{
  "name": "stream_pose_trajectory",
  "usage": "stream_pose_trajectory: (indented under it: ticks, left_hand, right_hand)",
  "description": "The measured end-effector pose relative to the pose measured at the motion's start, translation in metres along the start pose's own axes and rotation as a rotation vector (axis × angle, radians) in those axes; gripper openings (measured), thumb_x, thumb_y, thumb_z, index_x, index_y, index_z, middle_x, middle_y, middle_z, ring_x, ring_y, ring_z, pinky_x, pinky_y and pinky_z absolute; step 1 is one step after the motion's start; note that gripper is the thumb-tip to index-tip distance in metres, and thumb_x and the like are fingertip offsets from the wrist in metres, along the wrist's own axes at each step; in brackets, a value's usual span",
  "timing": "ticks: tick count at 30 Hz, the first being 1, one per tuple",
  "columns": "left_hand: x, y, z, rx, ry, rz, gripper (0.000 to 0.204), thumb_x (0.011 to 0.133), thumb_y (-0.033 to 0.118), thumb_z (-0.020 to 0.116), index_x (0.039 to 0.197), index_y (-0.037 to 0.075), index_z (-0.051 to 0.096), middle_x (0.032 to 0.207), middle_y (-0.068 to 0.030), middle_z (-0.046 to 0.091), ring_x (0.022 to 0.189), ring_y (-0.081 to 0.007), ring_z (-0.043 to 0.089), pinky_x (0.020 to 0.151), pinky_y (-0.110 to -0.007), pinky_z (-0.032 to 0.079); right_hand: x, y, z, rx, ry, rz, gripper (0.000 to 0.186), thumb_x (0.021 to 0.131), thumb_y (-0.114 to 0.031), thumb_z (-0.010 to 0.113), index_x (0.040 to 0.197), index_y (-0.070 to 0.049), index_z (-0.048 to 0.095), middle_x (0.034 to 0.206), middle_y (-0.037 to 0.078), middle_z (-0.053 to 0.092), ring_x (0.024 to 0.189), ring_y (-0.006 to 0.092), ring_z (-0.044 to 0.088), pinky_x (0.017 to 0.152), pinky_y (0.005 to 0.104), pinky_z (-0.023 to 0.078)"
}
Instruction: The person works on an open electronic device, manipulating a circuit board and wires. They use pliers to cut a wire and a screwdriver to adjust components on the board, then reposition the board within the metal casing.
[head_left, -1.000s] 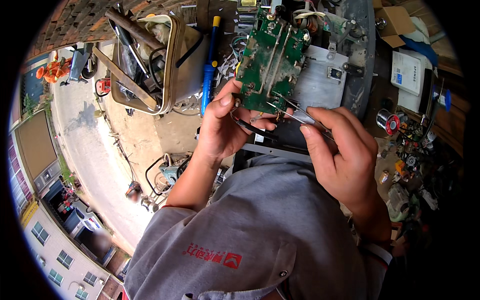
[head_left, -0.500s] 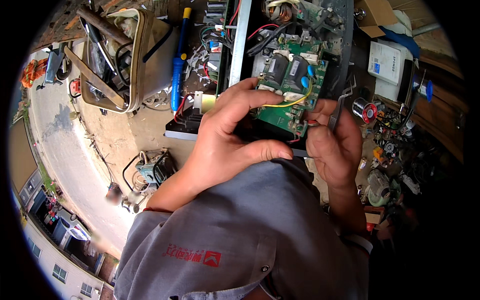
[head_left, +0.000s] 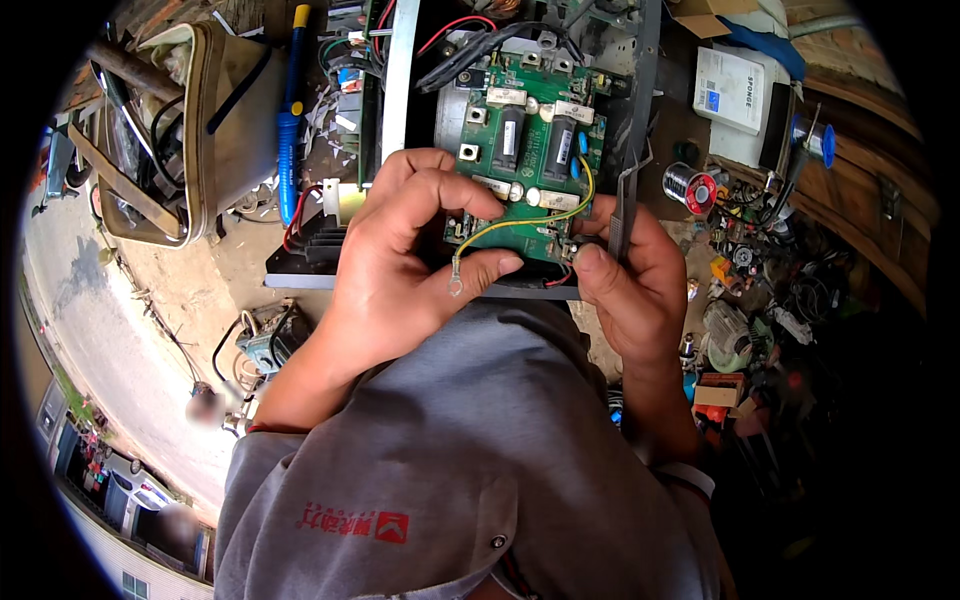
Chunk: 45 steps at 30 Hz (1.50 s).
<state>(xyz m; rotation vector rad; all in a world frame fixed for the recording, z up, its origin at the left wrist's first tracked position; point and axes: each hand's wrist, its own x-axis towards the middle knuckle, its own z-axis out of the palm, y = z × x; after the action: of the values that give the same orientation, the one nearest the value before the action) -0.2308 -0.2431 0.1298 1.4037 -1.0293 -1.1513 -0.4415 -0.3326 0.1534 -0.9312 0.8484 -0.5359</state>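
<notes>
- Green board (head_left: 538,160), head view: one, held in both hands above the front of the metal case (head_left: 545,293), its component face up.
- Left hand (head_left: 385,250): fingers bent over the board's lower left part, thumb stretched along its lower edge; thumb and forefinger stand apart, with that edge between them.
- Right hand (head_left: 635,285): thumb pressed at the board's lower right corner, fingers mostly behind; one pair of tweezers (head_left: 622,215) is clamped between thumb and fingers, tips upward.
- One yellow wire (head_left: 530,220) curves across the board; its one ring lug (head_left: 456,287) hangs over the left thumb.
- On the board: two black blocks (head_left: 510,140), four white blocks (head_left: 573,112), two blue discs (head_left: 583,142).
- Well left: one blue tube tool (head_left: 289,140), one pail (head_left: 240,150).
- Well right: two spools (head_left: 690,187), one white box (head_left: 727,88).
</notes>
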Motion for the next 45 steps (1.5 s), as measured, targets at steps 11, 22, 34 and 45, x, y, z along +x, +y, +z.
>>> stream_pose_trajectory:
  ticks: [11, 22, 34, 45]
  left_hand:
    - [0.008, 0.01, -0.001, -0.459, -0.055, -0.166, 0.032, 0.089, -0.012, 0.071, 0.116, 0.002, 0.061, 0.107, -0.0018, 0.064, 0.099, -0.0086, 0.058, 0.089, -0.025, 0.046]
    - [0.007, 0.011, -0.004, -0.438, -0.08, -0.205, 0.035, 0.086, -0.013, 0.073, 0.116, 0.001, 0.06, 0.112, -0.0041, 0.064, 0.105, -0.0118, 0.061, 0.095, -0.026, 0.046]
    - [0.007, 0.016, 0.0, -0.381, -0.068, -0.224, 0.034, 0.088, -0.014, 0.069, 0.118, 0.001, 0.06, 0.111, -0.0025, 0.061, 0.104, -0.0103, 0.058, 0.094, -0.026, 0.046]
    - [0.006, 0.014, 0.0, -0.331, -0.09, -0.22, 0.033, 0.089, -0.014, 0.068, 0.117, 0.002, 0.059, 0.113, -0.0023, 0.06, 0.105, -0.009, 0.056, 0.093, -0.025, 0.045]
  right_hand:
    - [-0.007, -0.023, 0.002, -0.462, 0.125, 0.011, 0.028, 0.102, -0.013, 0.066, 0.123, 0.005, 0.062, 0.101, 0.003, 0.069, 0.088, 0.0066, 0.061, 0.078, 0.0215, 0.049]
    - [-0.013, -0.095, -0.006, -1.271, -0.088, -0.213, 0.019, 0.092, -0.012, 0.075, 0.104, 0.001, 0.069, 0.082, 0.011, 0.069, 0.067, 0.0216, 0.065, 0.062, 0.029, 0.048]
    - [-0.005, -0.121, 0.012, -1.62, -0.303, -0.248, 0.026, 0.081, -0.007, 0.082, 0.103, 0.0, 0.071, 0.083, 0.015, 0.07, 0.067, 0.0313, 0.068, 0.057, 0.0373, 0.051]
    - [0.007, -0.115, 0.025, -1.801, -0.371, -0.27, 0.019, 0.082, -0.008, 0.08, 0.097, -0.002, 0.069, 0.073, 0.009, 0.063, 0.06, 0.0294, 0.063, 0.052, 0.0392, 0.047]
